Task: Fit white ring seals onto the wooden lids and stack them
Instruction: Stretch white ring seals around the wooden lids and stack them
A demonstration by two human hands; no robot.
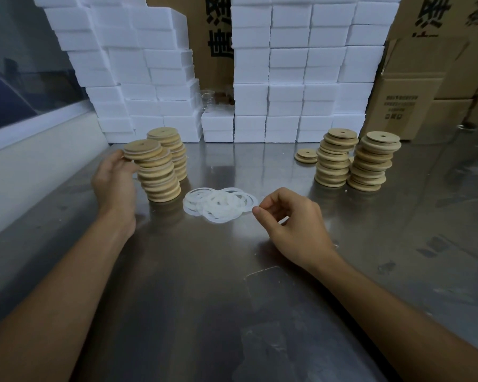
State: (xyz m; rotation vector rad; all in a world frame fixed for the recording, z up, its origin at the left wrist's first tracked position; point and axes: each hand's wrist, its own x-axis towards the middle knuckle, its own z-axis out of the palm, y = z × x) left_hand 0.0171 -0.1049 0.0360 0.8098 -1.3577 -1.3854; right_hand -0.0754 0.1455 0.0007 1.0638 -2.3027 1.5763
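My left hand (115,175) grips the top wooden lid (142,149) of the near left stack (159,179), at the lid's left edge. A second stack of lids (168,146) stands just behind it. A loose pile of white ring seals (218,204) lies in the middle of the steel table. My right hand (293,220) hovers at the pile's right edge, thumb and forefinger pinched together; I cannot tell whether a seal is between them. Two taller stacks of lids (332,161) (371,164) stand at the right, with a low stack (306,155) beside them.
White foam boxes (287,78) form a wall along the table's back. Cardboard cartons (414,100) stand at the back right. A white ledge (25,166) borders the steel table (204,299) on the left.
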